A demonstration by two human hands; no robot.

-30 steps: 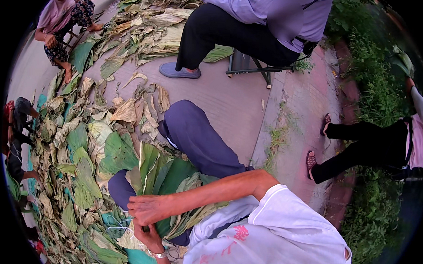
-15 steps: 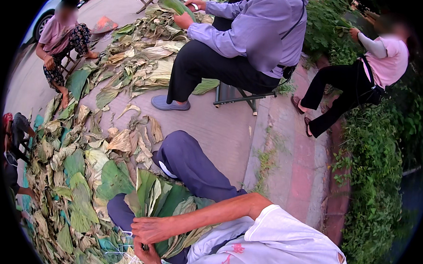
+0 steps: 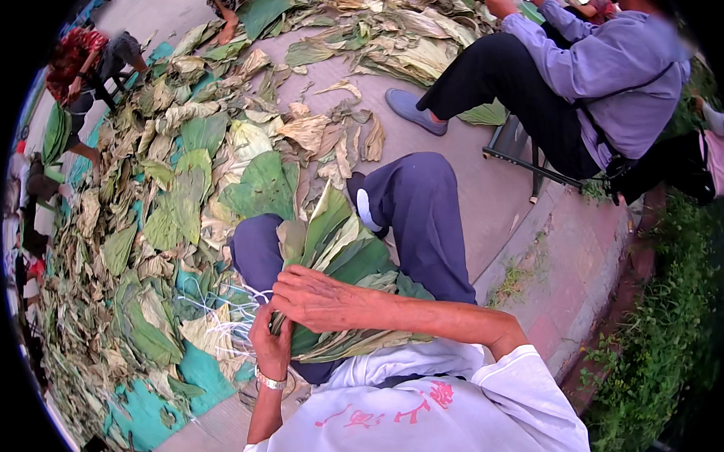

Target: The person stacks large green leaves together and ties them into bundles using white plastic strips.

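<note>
A fan-shaped bundle of large folded leaves (image 3: pixel 361 262), green and pale and lotus-like, lies across my lap between my knees. My right hand (image 3: pixel 315 298) is closed over its gathered narrow end, the forearm crossing the leaves from the right. Just below, my left hand (image 3: pixel 270 340) grips the same end from underneath, its fingers partly hidden. A metal-banded watch (image 3: pixel 270 380) is on that wrist. Loose white strings (image 3: pixel 233 321) spread out beside my hands to the left; whether one passes around the bundle cannot be made out.
Dried leaves (image 3: pixel 151 211) cover the ground to my left, partly over a teal sheet (image 3: pixel 144 410). A person in a lilac jacket (image 3: pixel 615 67) sits on a folding stool (image 3: pixel 532 156) ahead right. Others sit at far left. A kerb (image 3: pixel 584 258) and shrubs (image 3: pixel 660 356) line the right.
My view has swung left and downward, so the scene sits farther right and higher. Both hands stay at the bundle's narrow end; my left wrist and its watch now show.
</note>
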